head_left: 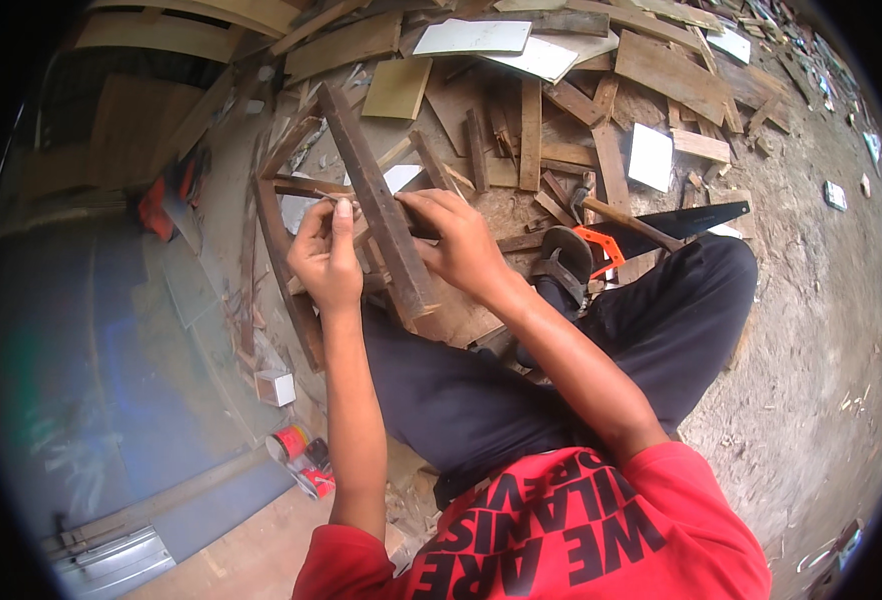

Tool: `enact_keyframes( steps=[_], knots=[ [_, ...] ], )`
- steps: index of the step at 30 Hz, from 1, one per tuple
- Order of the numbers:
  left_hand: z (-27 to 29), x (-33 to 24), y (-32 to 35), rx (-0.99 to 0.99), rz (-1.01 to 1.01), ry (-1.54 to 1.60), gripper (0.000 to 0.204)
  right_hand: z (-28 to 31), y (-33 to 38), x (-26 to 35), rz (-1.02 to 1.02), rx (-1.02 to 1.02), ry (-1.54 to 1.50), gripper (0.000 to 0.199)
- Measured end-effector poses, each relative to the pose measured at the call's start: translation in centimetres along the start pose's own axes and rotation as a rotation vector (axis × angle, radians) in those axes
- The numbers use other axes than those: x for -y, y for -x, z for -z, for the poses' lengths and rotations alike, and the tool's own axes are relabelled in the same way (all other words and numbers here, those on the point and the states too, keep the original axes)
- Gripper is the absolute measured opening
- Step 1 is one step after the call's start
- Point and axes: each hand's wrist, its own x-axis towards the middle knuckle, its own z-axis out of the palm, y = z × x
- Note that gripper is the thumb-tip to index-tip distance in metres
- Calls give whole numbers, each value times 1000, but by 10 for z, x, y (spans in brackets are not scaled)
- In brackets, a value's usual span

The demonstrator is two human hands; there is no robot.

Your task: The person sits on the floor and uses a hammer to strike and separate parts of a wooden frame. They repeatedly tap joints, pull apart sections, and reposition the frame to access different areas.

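A dark wooden frame (376, 200) of joined bars stands in front of me, its top bar slanting from upper left to lower right. My left hand (329, 262) is closed at the left of that bar, thumb up. Between its thumb and fingers is something small and thin that I cannot make out. From the right, my right hand (459, 240) grips the frame at the same bar, its fingertips partly hidden by the wood.
By my sandalled foot (563, 262) lie a hammer (631, 215) and a handsaw (681, 225) with an orange handle. Scrap boards (671, 80) and white panels (651, 157) pile up beyond. Red cans (289, 443) and a small white box (275, 388) are at lower left.
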Motion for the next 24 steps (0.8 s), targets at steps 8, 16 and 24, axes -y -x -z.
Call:
enact_keyframes(
  steps=[8, 16, 24],
  knots=[
    [-3, -2, -3, -50, 80, 2, 16, 13, -12, -10, -202, 274, -494, 55],
    [9, -4, -12, -27, 221, 104, 17, 31, -35, -6, -478, 535, -654, 52],
    [9, -11, -11, -121, 329, 155, 21, -9, -54, 61, -538, 334, -96, 70]
  ],
)
